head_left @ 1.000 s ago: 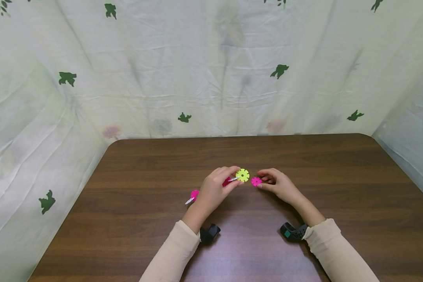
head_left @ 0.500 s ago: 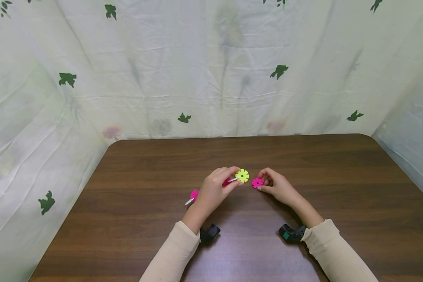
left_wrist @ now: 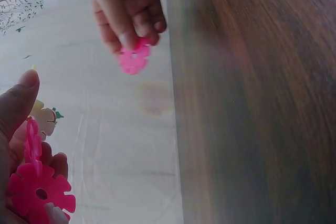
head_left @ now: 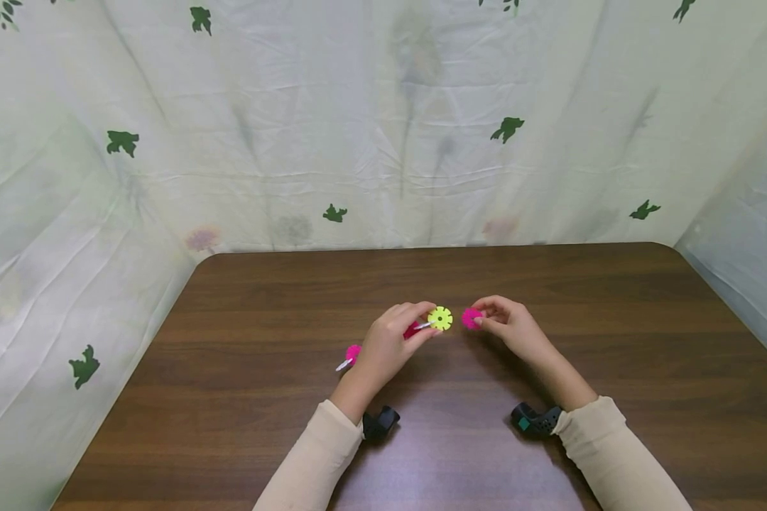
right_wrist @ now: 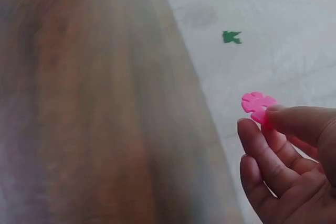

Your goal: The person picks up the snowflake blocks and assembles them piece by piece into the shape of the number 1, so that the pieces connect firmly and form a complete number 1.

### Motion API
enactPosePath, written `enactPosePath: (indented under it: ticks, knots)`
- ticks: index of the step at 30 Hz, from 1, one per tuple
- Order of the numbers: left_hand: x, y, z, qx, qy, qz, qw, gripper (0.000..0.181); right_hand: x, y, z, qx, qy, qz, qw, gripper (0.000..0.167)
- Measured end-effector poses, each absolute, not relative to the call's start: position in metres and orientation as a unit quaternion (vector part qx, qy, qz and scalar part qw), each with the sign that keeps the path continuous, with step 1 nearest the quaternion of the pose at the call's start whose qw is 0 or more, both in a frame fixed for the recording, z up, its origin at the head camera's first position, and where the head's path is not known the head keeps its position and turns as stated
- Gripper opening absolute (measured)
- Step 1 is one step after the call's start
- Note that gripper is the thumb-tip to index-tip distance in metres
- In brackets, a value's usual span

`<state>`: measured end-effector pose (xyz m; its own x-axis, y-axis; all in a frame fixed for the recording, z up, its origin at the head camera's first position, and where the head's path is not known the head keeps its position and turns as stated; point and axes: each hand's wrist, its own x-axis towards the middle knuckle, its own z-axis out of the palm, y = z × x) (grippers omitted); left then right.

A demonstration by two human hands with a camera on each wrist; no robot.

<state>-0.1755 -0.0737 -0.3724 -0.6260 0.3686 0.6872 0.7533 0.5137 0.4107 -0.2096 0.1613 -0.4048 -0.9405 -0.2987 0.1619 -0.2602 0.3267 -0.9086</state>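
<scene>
My left hand (head_left: 383,348) grips a chain of slotted, flower-shaped interlocking discs. At its right end a yellow disc (head_left: 440,318) faces up, with a white disc (head_left: 425,324) seen edge-on beside it. A pink disc (head_left: 353,353) sticks out behind the hand, near a white piece at the chain's other end; the left wrist view shows a pink disc (left_wrist: 42,192) close up. The palm and fingers hide the middle of the chain. My right hand (head_left: 514,330) pinches a single pink disc (right_wrist: 256,106) between thumb and fingers, a small gap to the right of the yellow one.
Both hands are over a brown wood-grain table (head_left: 294,284). A pale curtain (head_left: 371,142) with green leaf shapes hangs behind it and along the sides. Each wrist wears a black camera band; the left band (head_left: 380,424) sits near the cuff.
My right hand has shifted slightly up and to the right, and the pink disc in its fingers has turned. The left hand and its chain stay nearly still.
</scene>
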Motion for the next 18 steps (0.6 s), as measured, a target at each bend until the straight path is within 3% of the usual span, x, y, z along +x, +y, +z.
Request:
enactPosePath:
  ticks: [18]
  knots:
    - [-0.175,-0.073,-0.373,-0.34,-0.83,-0.355,0.262,0.039,-0.189,0.151,-0.363,-0.224,0.762,-0.608,-0.003,0.016]
